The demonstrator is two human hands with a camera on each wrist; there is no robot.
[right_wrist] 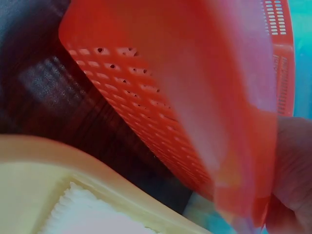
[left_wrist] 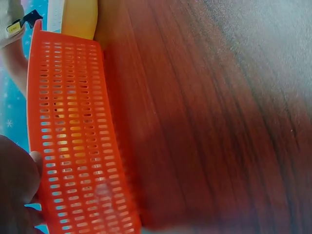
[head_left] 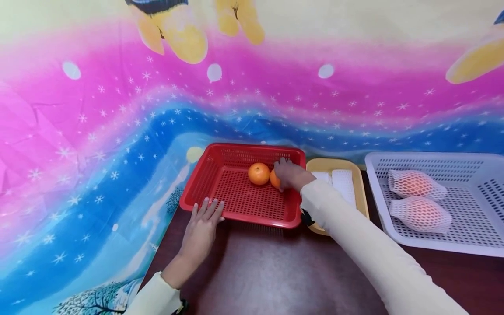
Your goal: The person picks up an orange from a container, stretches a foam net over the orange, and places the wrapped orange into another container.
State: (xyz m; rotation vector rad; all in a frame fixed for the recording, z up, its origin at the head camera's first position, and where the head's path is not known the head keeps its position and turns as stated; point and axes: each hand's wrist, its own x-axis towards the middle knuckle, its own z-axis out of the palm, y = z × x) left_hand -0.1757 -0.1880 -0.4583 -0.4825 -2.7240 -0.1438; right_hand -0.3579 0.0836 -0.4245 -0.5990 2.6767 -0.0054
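Observation:
A red plastic basket (head_left: 252,201) with slotted walls stands on the table. One orange (head_left: 258,173) sits inside it, and a second orange (head_left: 274,178) is beside that one, partly covered by my right hand (head_left: 288,173). The fingers of that hand are curled over this second orange and grip it. My left hand (head_left: 202,232) rests on the basket's near left rim with its fingers straight. In the left wrist view, the same hand (left_wrist: 17,185) touches the basket's upper edge. The right wrist view shows mostly the basket's outer wall (right_wrist: 141,87).
A yellow tray (head_left: 362,192) holding white foam net sleeves (head_left: 343,186) stands right of the red basket, partly under my right forearm. Farther right, a white basket (head_left: 437,246) contains two fruits in foam nets (head_left: 419,214). A printed cloth (head_left: 252,87) hangs behind the dark wooden table (head_left: 275,271).

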